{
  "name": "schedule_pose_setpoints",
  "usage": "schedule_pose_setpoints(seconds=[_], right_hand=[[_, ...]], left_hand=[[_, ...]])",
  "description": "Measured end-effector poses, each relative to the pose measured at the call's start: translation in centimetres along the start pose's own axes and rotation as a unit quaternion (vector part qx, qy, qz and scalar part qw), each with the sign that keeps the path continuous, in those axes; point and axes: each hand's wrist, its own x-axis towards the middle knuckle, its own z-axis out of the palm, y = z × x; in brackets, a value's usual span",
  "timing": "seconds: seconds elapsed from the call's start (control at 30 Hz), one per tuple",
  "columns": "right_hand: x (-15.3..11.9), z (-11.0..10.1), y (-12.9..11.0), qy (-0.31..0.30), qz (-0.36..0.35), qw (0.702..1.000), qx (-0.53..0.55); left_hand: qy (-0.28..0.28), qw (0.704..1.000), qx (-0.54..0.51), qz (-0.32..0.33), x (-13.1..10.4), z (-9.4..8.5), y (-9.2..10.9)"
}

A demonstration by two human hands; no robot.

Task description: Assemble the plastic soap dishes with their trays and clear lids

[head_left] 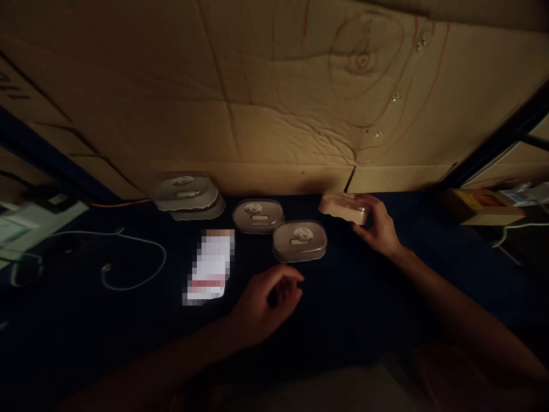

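Observation:
My right hand point(381, 229) grips the right end of a clear plastic container point(345, 208), thumb at the near side and fingers behind. The container is tilted a little, close to the cardboard at the back. My left hand point(268, 303) hovers over the dark blue surface, fingers loosely curled and apart, with nothing visible in it. Just beyond it lies a lidded oval container point(317, 243) with a round sticker. Touching or nearly touching that one is a similar container point(268, 209). Farther left, two more look stacked, the upper container point(189, 193) bearing an oval sticker.
A pixelated white paper-like item point(210, 266) lies left of my left hand. A pale cable point(163, 252) loops at the left. Behind stands a cardboard panel point(171, 86) with red drawn lines. At the right edge is an open box point(476, 207) with items.

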Motion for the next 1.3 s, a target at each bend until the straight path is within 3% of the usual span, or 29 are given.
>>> schedule_pose_setpoints(seconds=[0.03,0.1,0.13,0.2,0.27,0.33,0.43,0.53,0.63,0.8,0.87,1.1,1.3], right_hand=[[0.1,0.4,0.6,-0.006,0.017,1.000,-0.009],[0.1,1.0,1.1,-0.016,0.031,0.999,-0.023],[0.1,1.2,1.2,-0.024,0.029,0.999,-0.029],[0.0,1.5,1.1,-0.044,0.020,0.998,-0.037],[-0.1,1.7,1.2,-0.063,0.006,0.997,-0.037],[-0.1,2.0,1.5,-0.076,-0.008,0.997,-0.032],[-0.2,2.2,2.0,-0.089,-0.021,0.995,-0.028],[-0.2,1.8,1.3,-0.096,-0.028,0.994,-0.030],[-0.4,0.8,-1.1,-0.122,-0.057,0.991,-0.003],[-1.6,-0.3,-6.8,-0.270,-0.142,0.949,0.079],[-2.0,-0.3,-8.2,-0.300,-0.165,0.937,0.075],[-2.1,-0.3,-8.7,-0.272,-0.147,0.948,0.079],[-2.1,-0.2,-8.1,-0.264,-0.116,0.934,0.208]], left_hand=[[0.015,0.991,0.103,0.079,-0.1,0.0,-0.2],[0.049,0.950,0.257,0.172,-0.1,-0.2,-0.5],[0.069,0.935,0.301,0.176,0.1,-0.3,-0.8],[0.108,0.927,0.336,0.126,0.7,-0.6,-1.4],[0.123,0.932,0.334,0.066,1.3,-0.8,-2.1],[0.102,0.938,0.329,0.027,1.8,-0.9,-2.7],[0.044,0.940,0.338,-0.006,1.8,-0.8,-3.3],[0.024,0.937,0.348,-0.013,1.4,-0.8,-3.0],[0.029,0.939,0.344,-0.006,1.0,-0.7,-2.5],[0.002,0.958,0.285,0.010,0.6,-0.2,-2.8],[0.003,0.965,0.262,0.017,0.5,0.0,-3.1],[-0.003,0.979,0.203,0.009,0.6,0.1,-2.9],[-0.021,0.985,0.169,0.000,0.4,0.2,-2.9]])
